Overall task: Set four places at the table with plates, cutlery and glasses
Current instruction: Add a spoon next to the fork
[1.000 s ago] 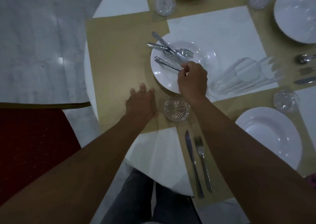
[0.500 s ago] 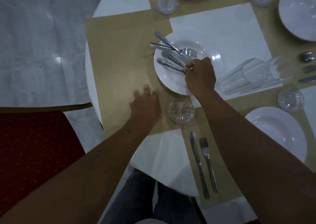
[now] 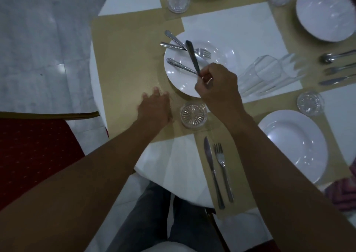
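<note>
Tan woven placemats lie over the round white table. Our right hand's fingertips pinch one end of a long steel cutlery piece, its other end raised above the deep white porcelain plate, where a steel fork and patterned handles lie loose. We should lift it straight up so it snags nothing, then lay it parallel beside the plate. Our left hand rests flat on the mat, fingers relaxed, just beside a ribbed clear glass tumbler. It could steady the plate's rim.
</note>
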